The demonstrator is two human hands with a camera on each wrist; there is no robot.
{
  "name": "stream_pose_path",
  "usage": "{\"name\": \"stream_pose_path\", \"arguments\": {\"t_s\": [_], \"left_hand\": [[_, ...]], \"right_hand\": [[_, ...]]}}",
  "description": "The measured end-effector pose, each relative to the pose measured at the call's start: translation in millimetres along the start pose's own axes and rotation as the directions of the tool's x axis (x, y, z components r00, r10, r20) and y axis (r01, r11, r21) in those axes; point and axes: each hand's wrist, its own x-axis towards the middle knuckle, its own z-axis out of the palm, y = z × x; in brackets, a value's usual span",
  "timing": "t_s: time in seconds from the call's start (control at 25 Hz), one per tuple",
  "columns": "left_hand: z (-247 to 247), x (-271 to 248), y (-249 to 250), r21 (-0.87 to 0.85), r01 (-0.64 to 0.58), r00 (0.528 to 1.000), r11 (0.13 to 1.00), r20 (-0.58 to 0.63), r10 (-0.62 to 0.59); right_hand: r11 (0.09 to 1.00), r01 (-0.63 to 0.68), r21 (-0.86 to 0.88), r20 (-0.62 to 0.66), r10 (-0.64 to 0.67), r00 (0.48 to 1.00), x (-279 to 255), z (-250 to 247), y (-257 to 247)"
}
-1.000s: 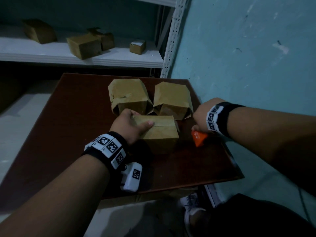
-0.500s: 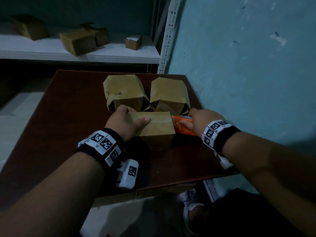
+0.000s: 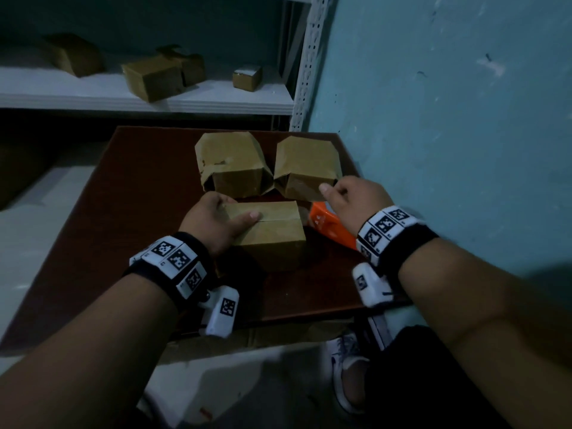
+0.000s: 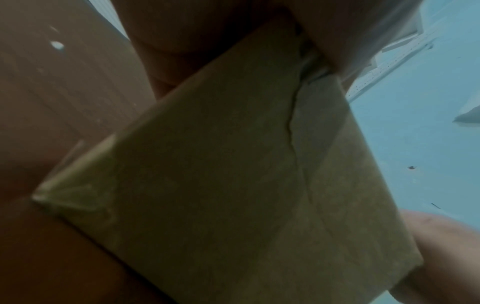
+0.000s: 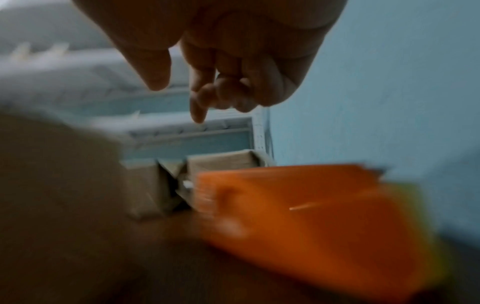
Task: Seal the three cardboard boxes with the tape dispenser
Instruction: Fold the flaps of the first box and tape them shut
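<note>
Cardboard boxes, three plain brown ones, sit on the dark red worktop [image 3: 130, 193]: the near box [image 3: 272, 233] has its flaps closed with a seam across the top, while the far-left box [image 3: 230, 165] and far-right box [image 3: 306, 167] show loose, splayed flaps. The left hand [image 3: 213, 224] grips the near box's left end, thumb laid along the seam, the other fingers curled over the far edge. The orange tape dispenser [image 3: 331, 229] lies on the worktop just right of that box. Half a second ago the right hand [image 3: 353, 196] gripped the dispenser; now it hovers above it, empty, fingers loosely curled, thumb out.
</note>
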Motion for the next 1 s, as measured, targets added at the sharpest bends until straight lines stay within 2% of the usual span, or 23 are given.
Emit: {"name": "stream_pose_path", "arguments": {"t_s": [0.08, 0.16, 0.28, 0.36, 0.72, 0.88, 1.0], "left_hand": [[-1.8, -2.4, -0.8, 0.003, -0.008, 1.0, 1.0, -0.02, 0.008], [-2.8, -2.5, -0.7, 0.006, 0.001, 1.0, 1.0, -0.028, -0.001], [-1.3, -0.9, 0.9, 0.019, 0.009, 1.0, 1.0, -0.025, -0.009], [-0.2, -1.3, 2.2, 0.025, 0.015, 0.999, 1.0, -0.033, -0.014], [2.2, -4.3, 3.5, 0.001, 0.023, 0.998, 1.0, -0.057, -0.022], [2.9, -3.7, 3.4, 0.016, 0.028, 0.998, 0.999, -0.053, -0.027], [3.7, -4.2, 3.4, 0.012, 0.027, 0.998, 1.0, -0.059, -0.026]], "right_hand": [[0.947, -0.121, 0.298, -0.008, 0.129, 0.992, -9.2, 7.2, -12.9], [0.789, -0.278, 0.548, 0.11, 0.261, 0.959, -22.8, 23.1, -21.3], [0.583, -0.439, 0.684, 0.29, 0.334, 0.897, -26.8, 43.7, -24.3], [0.519, -0.478, 0.708, 0.348, 0.334, 0.876, -18.7, 48.0, -26.3], [0.652, -0.234, 0.722, 0.095, 0.242, 0.966, -13.4, 82.3, -34.8], [0.596, -0.248, 0.763, 0.134, 0.229, 0.964, -11.0, 91.8, -34.0], [0.648, -0.276, 0.71, 0.181, 0.211, 0.961, -11.8, 85.3, -35.1]]}}
